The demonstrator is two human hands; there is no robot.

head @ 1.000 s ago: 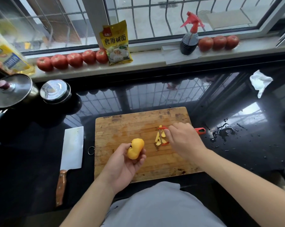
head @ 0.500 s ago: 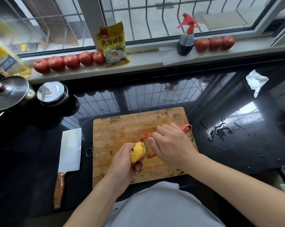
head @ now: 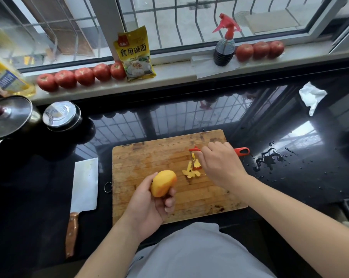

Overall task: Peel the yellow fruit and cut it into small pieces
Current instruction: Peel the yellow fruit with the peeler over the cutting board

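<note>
My left hand [head: 149, 203] grips the yellow fruit [head: 163, 183] just above the near middle of the wooden cutting board [head: 145, 157]. The fruit's upper face looks peeled and orange-yellow. My right hand [head: 219, 165] holds the red peeler [head: 242, 151] over the board's right part, a hand's width right of the fruit; its blade end points left and a strip of peel hangs from it. Yellow peel strips [head: 190, 171] lie on the board under the blade.
A cleaver [head: 85, 187] with a wooden handle lies left of the board on the black counter. Spilled water [head: 268, 160] and a crumpled tissue [head: 312, 96] are to the right. Two lidded pots [head: 61, 117] stand at the left. Tomatoes [head: 80, 76], a yellow packet and a spray bottle [head: 224, 45] line the windowsill.
Half a second ago the peeler's blade was on the fruit. My right hand has since drawn it away to the right, over the peel pile, and my left hand has turned the fruit.
</note>
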